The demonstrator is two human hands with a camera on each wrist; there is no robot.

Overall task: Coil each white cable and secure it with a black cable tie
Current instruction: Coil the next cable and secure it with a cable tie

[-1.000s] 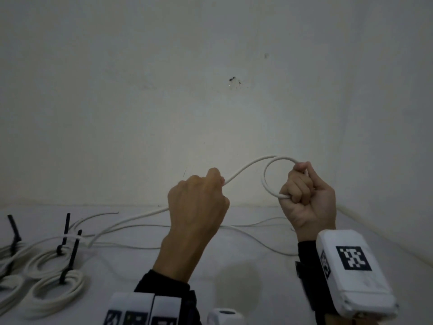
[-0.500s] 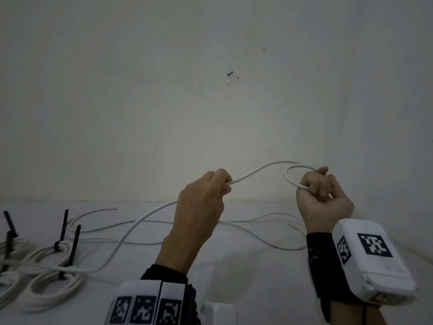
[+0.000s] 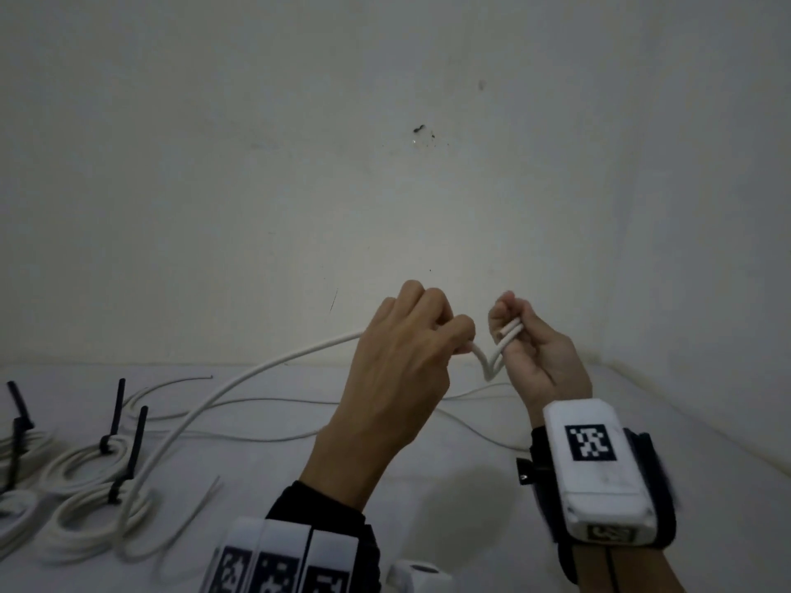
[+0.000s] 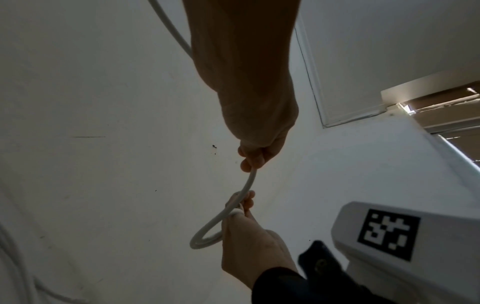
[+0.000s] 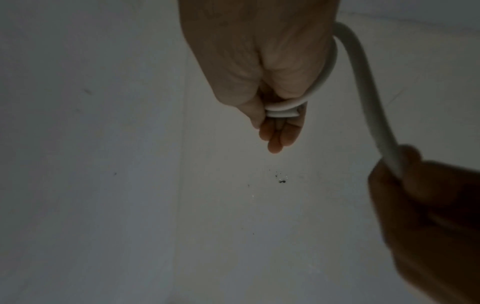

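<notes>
Closer together now, my left hand (image 3: 402, 361) pinches the white cable (image 3: 239, 378); my right hand (image 3: 535, 353) grips its small loop (image 4: 207, 232). Only the head view shows tied coils (image 3: 85, 485) left of both.
</notes>
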